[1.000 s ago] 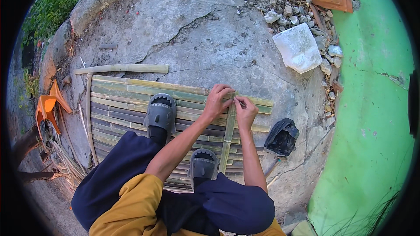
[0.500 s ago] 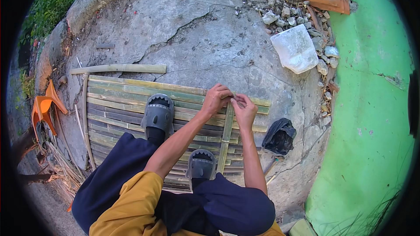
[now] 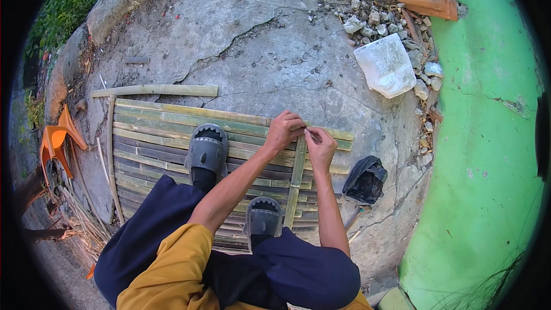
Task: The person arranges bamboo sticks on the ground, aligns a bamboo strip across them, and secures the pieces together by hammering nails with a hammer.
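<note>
your left hand (image 3: 283, 131) and right hand (image 3: 321, 146) pinch something too small to tell. they meet at the far end of the upright slat (image 3: 297, 178) on the mat (image 3: 155, 138).

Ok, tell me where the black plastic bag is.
In the head view, the black plastic bag lies on the concrete ground just off the right edge of the bamboo mat, right of the right hand.

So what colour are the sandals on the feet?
Grey sandals, seen in the head view.

Cracked grey concrete ground (image 3: 270, 51) in daylight, green wall (image 3: 488, 155) right, rubble (image 3: 379, 17) beside it.
</note>
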`<state>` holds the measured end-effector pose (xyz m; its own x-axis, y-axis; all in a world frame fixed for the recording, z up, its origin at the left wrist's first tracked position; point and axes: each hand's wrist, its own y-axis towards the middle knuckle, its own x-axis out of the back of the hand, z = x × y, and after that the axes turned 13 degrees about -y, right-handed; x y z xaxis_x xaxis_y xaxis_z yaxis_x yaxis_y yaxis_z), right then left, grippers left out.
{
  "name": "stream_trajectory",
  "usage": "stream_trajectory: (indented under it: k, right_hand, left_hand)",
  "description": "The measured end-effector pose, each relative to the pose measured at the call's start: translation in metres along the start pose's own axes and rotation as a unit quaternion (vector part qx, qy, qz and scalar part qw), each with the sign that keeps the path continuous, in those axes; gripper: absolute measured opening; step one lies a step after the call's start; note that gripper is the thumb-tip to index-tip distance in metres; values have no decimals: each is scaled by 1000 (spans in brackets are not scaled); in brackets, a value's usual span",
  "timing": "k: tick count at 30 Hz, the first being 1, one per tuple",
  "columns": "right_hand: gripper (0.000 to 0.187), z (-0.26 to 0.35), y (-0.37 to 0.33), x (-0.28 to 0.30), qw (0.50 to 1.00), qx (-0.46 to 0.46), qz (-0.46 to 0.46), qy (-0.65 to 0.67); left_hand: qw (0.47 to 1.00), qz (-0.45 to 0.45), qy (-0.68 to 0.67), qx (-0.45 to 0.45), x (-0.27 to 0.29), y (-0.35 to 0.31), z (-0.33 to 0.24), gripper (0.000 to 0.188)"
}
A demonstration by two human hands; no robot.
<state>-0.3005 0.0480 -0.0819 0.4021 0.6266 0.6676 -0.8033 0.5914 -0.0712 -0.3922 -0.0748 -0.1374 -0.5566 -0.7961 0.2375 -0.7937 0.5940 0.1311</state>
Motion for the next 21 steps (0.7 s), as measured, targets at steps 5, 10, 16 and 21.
stream_trajectory:
  k: [5,10,16,21]
  right_hand:
    - [9,-1,3,7,1000,12,-6,-18]
    - [18,-3,0,16,995,37,22,-88]
    - [19,-36,-84,92,978,-92,-168,-86]
    - [28,-166,-233,178,869,-267,-279,-310]
  left_hand:
    - [1000,-4,-23,8,-6,3,-1,19]
    - [999,12,-40,18,-11,5,2,21]
    - [998,17,-38,44,-17,8,-2,19]
    - [999,14,3,32,-20,9,-4,20]
